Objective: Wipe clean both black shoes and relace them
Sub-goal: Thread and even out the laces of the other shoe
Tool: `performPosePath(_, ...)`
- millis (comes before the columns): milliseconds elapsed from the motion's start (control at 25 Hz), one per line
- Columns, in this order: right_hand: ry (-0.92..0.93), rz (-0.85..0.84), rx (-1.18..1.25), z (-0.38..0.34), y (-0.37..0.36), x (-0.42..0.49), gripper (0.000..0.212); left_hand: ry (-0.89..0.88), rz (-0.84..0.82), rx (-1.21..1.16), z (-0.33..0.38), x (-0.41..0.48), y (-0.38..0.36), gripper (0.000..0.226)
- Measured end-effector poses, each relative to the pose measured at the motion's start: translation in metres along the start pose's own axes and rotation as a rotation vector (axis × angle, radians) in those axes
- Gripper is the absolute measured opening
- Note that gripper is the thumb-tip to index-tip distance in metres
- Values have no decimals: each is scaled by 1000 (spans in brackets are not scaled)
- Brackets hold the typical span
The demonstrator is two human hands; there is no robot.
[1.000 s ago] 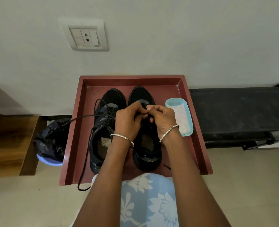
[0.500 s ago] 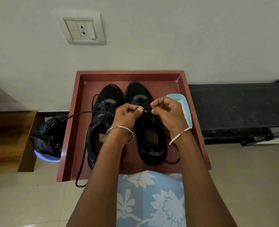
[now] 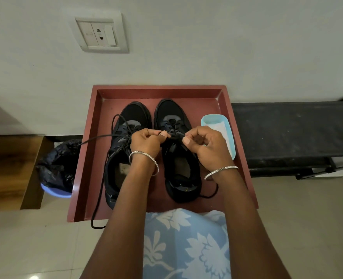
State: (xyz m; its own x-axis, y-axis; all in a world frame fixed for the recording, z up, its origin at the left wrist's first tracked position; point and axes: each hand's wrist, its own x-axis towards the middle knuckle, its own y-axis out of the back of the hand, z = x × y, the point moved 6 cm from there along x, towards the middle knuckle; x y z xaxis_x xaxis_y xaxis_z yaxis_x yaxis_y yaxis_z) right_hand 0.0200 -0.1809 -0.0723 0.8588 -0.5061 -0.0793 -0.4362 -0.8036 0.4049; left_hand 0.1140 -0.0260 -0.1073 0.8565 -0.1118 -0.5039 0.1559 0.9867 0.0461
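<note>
Both hands pinch right shoe lace

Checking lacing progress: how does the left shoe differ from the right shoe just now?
On the left shoe the lace lies slack, trailing off the tray at its left side and near edge; on the right shoe the lace is pinched above the tongue by the left hand and right hand. The right shoe stands next to the blue dish, the left shoe farther from it. Both are black, toes toward the wall, on the tray.
</note>
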Motion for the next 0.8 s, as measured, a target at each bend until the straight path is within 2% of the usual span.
performPosePath(120, -137, -28, 231, 11, 9, -12, 21, -265, 198, 482, 16, -12, -1, 10)
performPosePath(160, -153, -59, 320, 10, 8, -14, 22, -318, 226, 559, 20, -18, -5, 11)
performPosePath(280, -196, -112, 484, 6, 2, -15, 20, -369, 298, 671, 26, -25, -12, 11)
performPosePath(400, -295, -82, 575, 9, -2, -17, 24, -385, 334, 734, 27, -23, -13, 12)
performPosePath(560, -377, -40, 594, 10, -8, -20, 25, -384, 358, 751, 28, -24, -14, 12)
performPosePath(680, -381, 12, 489, 13, -5, -16, 18, -397, 278, 776, 28, -19, -15, 11)
performPosePath(800, -350, 74, 387, 14, -1, -11, 15, -478, 10, 775, 29, -9, -12, 14)
